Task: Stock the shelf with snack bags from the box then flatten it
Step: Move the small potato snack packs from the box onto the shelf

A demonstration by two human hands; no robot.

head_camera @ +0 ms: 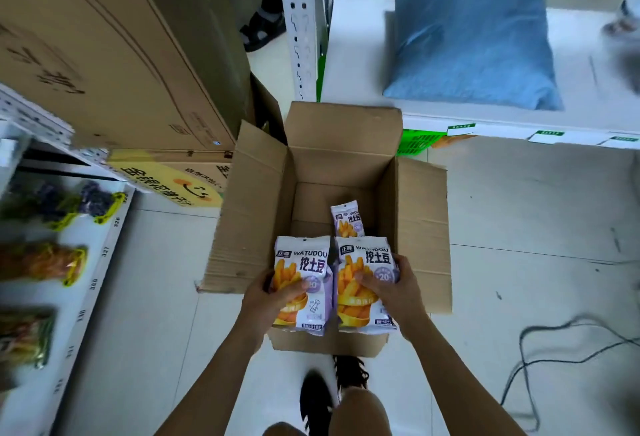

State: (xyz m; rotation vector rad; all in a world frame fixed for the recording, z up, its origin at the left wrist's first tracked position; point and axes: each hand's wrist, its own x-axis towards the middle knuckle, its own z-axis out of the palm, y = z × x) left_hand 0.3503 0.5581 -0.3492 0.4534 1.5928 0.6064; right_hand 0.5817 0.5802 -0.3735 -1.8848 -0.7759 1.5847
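An open cardboard box (412, 214) stands on the floor in front of me, flaps spread out. My left hand (268, 297) grips a purple-and-white snack bag (304, 262) printed with yellow fries, held above the box's near edge. My right hand (391, 288) grips a second, matching snack bag (360, 300) right beside the first. A third, smaller-looking bag (347, 219) stands deep inside the box. The shelf (100, 262) on my left carries several other snack packs.
Large cardboard cartons (114, 54) are stacked behind the box at the left. A white shelf (360, 54) at the back right bears a blue pack (474, 37). Cables (568, 349) trail across the floor at the right. Another person's sandalled foot (261, 28) shows at the back.
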